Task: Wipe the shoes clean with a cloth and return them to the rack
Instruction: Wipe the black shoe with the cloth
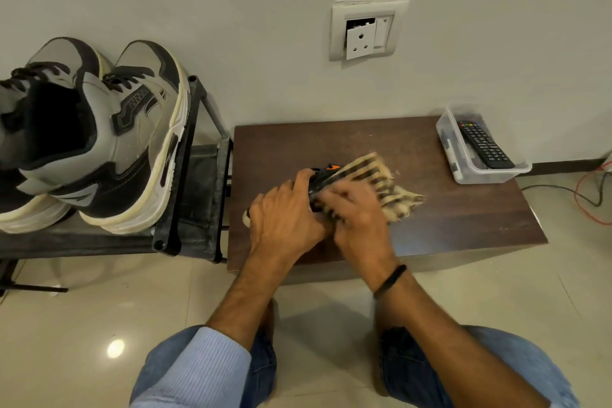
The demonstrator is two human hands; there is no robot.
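A dark shoe [320, 177] with an orange patch lies on the brown wooden table [447, 219], mostly hidden under my hands. My left hand [284, 212] grips its near side. My right hand [356, 212] presses a beige cloth with dark stripes [381, 180] against the shoe; the hand is blurred. A pair of grey and black high-top sneakers [109, 139] stands upright on the top shelf of the black rack [185, 182] at the left.
A clear plastic box [477, 172] holding a black remote stands at the table's far right corner. A wall socket [364, 31] is above the table. Red and dark cables [592, 195] trail on the tiled floor at the right. My knees are below the frame's middle.
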